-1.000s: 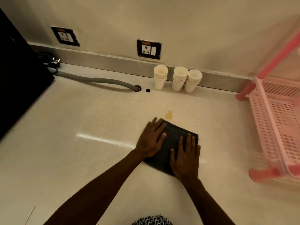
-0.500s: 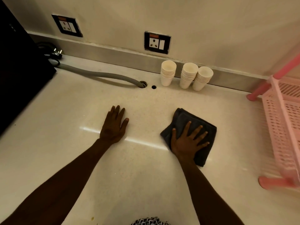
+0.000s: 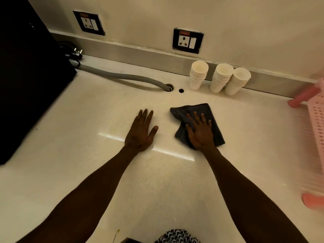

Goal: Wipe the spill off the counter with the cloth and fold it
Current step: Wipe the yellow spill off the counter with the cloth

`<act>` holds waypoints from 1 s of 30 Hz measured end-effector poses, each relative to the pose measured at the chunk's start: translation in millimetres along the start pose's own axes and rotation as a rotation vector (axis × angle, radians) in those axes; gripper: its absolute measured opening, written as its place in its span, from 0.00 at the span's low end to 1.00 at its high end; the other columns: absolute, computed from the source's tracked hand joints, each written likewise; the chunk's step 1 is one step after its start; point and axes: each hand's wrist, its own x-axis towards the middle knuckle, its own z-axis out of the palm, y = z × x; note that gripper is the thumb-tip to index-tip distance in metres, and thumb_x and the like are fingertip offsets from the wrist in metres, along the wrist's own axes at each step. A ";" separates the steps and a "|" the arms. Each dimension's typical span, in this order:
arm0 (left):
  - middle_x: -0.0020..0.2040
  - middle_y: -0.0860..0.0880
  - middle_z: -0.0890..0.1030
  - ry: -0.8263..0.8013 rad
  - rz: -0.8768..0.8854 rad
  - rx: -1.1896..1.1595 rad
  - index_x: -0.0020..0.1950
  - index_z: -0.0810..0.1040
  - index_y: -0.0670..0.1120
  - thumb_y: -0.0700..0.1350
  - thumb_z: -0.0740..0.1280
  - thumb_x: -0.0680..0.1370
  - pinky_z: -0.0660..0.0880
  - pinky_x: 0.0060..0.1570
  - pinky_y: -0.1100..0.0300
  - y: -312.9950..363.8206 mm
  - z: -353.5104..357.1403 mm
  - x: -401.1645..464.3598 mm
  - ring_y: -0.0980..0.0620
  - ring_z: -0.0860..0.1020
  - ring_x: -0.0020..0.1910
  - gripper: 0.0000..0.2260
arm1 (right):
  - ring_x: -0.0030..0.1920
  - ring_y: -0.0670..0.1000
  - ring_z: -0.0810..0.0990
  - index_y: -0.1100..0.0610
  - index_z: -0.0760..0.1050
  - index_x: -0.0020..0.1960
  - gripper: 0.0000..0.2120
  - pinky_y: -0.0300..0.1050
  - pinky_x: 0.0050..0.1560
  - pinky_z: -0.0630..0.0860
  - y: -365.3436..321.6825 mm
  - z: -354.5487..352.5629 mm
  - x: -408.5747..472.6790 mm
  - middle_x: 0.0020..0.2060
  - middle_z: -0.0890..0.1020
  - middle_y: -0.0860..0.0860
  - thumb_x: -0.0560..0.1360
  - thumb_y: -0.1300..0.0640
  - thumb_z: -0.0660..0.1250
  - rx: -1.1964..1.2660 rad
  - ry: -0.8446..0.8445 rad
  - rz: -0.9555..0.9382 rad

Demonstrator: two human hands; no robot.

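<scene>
The cloth (image 3: 201,114) is dark grey, soft and towel-like, folded into a rough rectangle with a bunched, creased edge along its left side. It lies flat on the pale, glossy, faintly speckled surface (image 3: 87,155), near the middle and a little right. The right hand (image 3: 200,133) presses palm-down on the cloth's near half, fingers (image 3: 195,118) spread and extended over the fabric, not pinching it. The left hand (image 3: 141,131) rests flat on the bare surface just beside the cloth without touching it, its four fingers close together and the thumb angled out to the right.

Behind the cloth, against a grey stone strip at the wall, three stacks of white paper cups (image 3: 220,78) stand side by side. To their left a ribbed grey hose (image 3: 133,78) runs into a round hole in the surface. Two dark-framed wall sockets (image 3: 187,40) sit above. A pink perforated plastic rack (image 3: 315,120) stands at the right edge, blurred.
</scene>
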 end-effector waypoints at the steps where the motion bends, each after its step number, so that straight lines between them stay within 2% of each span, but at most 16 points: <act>1: 0.85 0.47 0.49 0.007 -0.002 -0.041 0.84 0.48 0.51 0.63 0.50 0.82 0.47 0.82 0.52 0.4 -1.4 -1.0 0.49 0.45 0.84 0.33 | 0.83 0.57 0.47 0.46 0.51 0.82 0.27 0.62 0.81 0.40 -9.6 4.0 -1.8 0.83 0.53 0.51 0.85 0.44 0.50 0.021 -0.009 -0.039; 4: 0.85 0.46 0.52 0.056 -0.013 -0.255 0.84 0.51 0.48 0.56 0.56 0.84 0.49 0.81 0.54 3.0 -8.4 -6.1 0.48 0.46 0.84 0.31 | 0.83 0.57 0.49 0.47 0.54 0.82 0.28 0.60 0.81 0.40 -46.3 18.4 -20.2 0.82 0.56 0.50 0.84 0.43 0.48 0.079 -0.041 -0.159; 7: 0.84 0.45 0.57 0.121 -0.119 -0.472 0.84 0.55 0.45 0.48 0.57 0.86 0.52 0.81 0.53 5.9 -22.5 -5.9 0.46 0.53 0.84 0.27 | 0.82 0.56 0.53 0.48 0.60 0.81 0.28 0.59 0.80 0.41 -87.1 40.8 -54.2 0.81 0.61 0.49 0.82 0.43 0.49 0.144 -0.040 -0.281; 10: 0.82 0.44 0.64 0.146 -0.263 -0.581 0.83 0.59 0.47 0.51 0.55 0.87 0.57 0.78 0.57 5.6 -43.2 -1.6 0.45 0.63 0.81 0.25 | 0.82 0.55 0.55 0.50 0.59 0.81 0.28 0.59 0.81 0.41 -122.3 65.2 -93.2 0.80 0.64 0.50 0.83 0.42 0.48 0.195 -0.060 -0.346; 13: 0.81 0.45 0.66 0.133 -0.294 -0.622 0.82 0.60 0.50 0.56 0.54 0.86 0.57 0.72 0.61 4.7 -58.6 -3.1 0.46 0.64 0.80 0.25 | 0.82 0.53 0.56 0.51 0.61 0.80 0.27 0.58 0.82 0.45 -141.1 80.5 -133.1 0.79 0.66 0.50 0.84 0.43 0.50 0.243 -0.068 -0.393; 17: 0.79 0.43 0.68 0.080 -0.276 -0.593 0.82 0.61 0.50 0.56 0.55 0.86 0.59 0.71 0.60 0.6 -66.9 -11.6 0.44 0.66 0.79 0.25 | 0.80 0.50 0.60 0.52 0.66 0.78 0.25 0.44 0.80 0.41 -153.7 83.9 -174.4 0.77 0.69 0.50 0.83 0.44 0.55 0.414 -0.112 -0.300; 18: 0.79 0.42 0.68 0.070 -0.261 -0.579 0.82 0.62 0.50 0.56 0.55 0.86 0.59 0.70 0.61 0.8 -66.5 -15.4 0.44 0.66 0.79 0.25 | 0.78 0.51 0.64 0.52 0.68 0.76 0.24 0.44 0.80 0.44 -156.4 81.7 -182.3 0.76 0.72 0.51 0.83 0.44 0.57 0.538 -0.145 -0.186; 19: 0.79 0.43 0.68 0.070 -0.242 -0.562 0.82 0.62 0.49 0.55 0.55 0.86 0.59 0.69 0.62 1.7 -65.8 -18.8 0.44 0.67 0.78 0.24 | 0.75 0.53 0.70 0.53 0.71 0.74 0.23 0.47 0.81 0.52 -157.2 74.0 -187.3 0.72 0.76 0.53 0.82 0.45 0.61 0.750 -0.207 -0.027; 21: 0.78 0.42 0.70 0.098 -0.209 -0.508 0.81 0.65 0.46 0.52 0.55 0.87 0.59 0.71 0.62 2.0 -60.8 -27.8 0.44 0.68 0.78 0.23 | 0.64 0.57 0.81 0.55 0.76 0.68 0.22 0.54 0.70 0.75 -154.8 51.1 -193.7 0.63 0.83 0.56 0.79 0.44 0.65 1.459 -0.339 0.318; 22: 0.77 0.42 0.71 0.112 -0.190 -0.477 0.80 0.66 0.44 0.50 0.55 0.87 0.59 0.71 0.62 1.7 -57.5 -32.9 0.44 0.69 0.77 0.22 | 0.59 0.59 0.84 0.55 0.78 0.65 0.20 0.55 0.62 0.79 -147.3 41.3 -196.1 0.58 0.85 0.57 0.79 0.45 0.64 1.819 -0.354 0.408; 23: 0.77 0.42 0.72 0.124 -0.174 -0.460 0.79 0.67 0.43 0.49 0.56 0.87 0.60 0.72 0.62 2.1 -53.7 -38.9 0.44 0.70 0.77 0.21 | 0.55 0.60 0.84 0.56 0.79 0.62 0.17 0.56 0.59 0.80 -135.6 32.3 -198.7 0.54 0.86 0.59 0.82 0.47 0.61 2.057 -0.290 0.449; 24: 0.76 0.42 0.73 0.137 -0.157 -0.454 0.79 0.68 0.42 0.48 0.56 0.87 0.61 0.73 0.61 3.1 -49.8 -45.5 0.44 0.70 0.76 0.21 | 0.53 0.60 0.81 0.56 0.79 0.59 0.17 0.55 0.60 0.77 -120.1 24.3 -202.5 0.53 0.83 0.61 0.84 0.49 0.55 2.145 -0.173 0.466; 25: 0.76 0.42 0.73 0.147 -0.140 -0.455 0.78 0.68 0.42 0.48 0.57 0.87 0.63 0.74 0.59 3.2 -46.3 -50.7 0.44 0.71 0.76 0.21 | 0.52 0.59 0.77 0.57 0.77 0.60 0.18 0.54 0.61 0.73 -103.5 11.8 -207.4 0.55 0.80 0.62 0.86 0.52 0.50 2.170 -0.015 0.499; 26: 0.76 0.42 0.74 0.155 -0.132 -0.461 0.78 0.69 0.41 0.47 0.58 0.86 0.64 0.76 0.56 -1.1 -42.5 -57.2 0.44 0.71 0.76 0.21 | 0.53 0.58 0.75 0.59 0.74 0.66 0.19 0.53 0.62 0.70 -82.1 2.1 -214.0 0.59 0.77 0.62 0.86 0.56 0.47 2.184 0.157 0.560; 28: 0.76 0.42 0.73 0.163 -0.095 -0.454 0.78 0.69 0.41 0.46 0.60 0.86 0.66 0.77 0.51 -5.9 -35.7 -66.3 0.44 0.71 0.76 0.21 | 0.57 0.57 0.75 0.65 0.66 0.74 0.21 0.53 0.64 0.72 -30.0 -19.5 -225.5 0.63 0.75 0.61 0.85 0.58 0.49 2.063 0.486 0.579; 30: 0.77 0.43 0.72 0.153 -0.058 -0.436 0.78 0.68 0.42 0.46 0.60 0.86 0.65 0.78 0.48 -4.9 -31.3 -69.6 0.45 0.68 0.78 0.21 | 0.57 0.55 0.82 0.58 0.76 0.70 0.21 0.52 0.61 0.81 15.5 -41.8 -236.7 0.63 0.82 0.55 0.82 0.49 0.60 1.903 0.724 0.575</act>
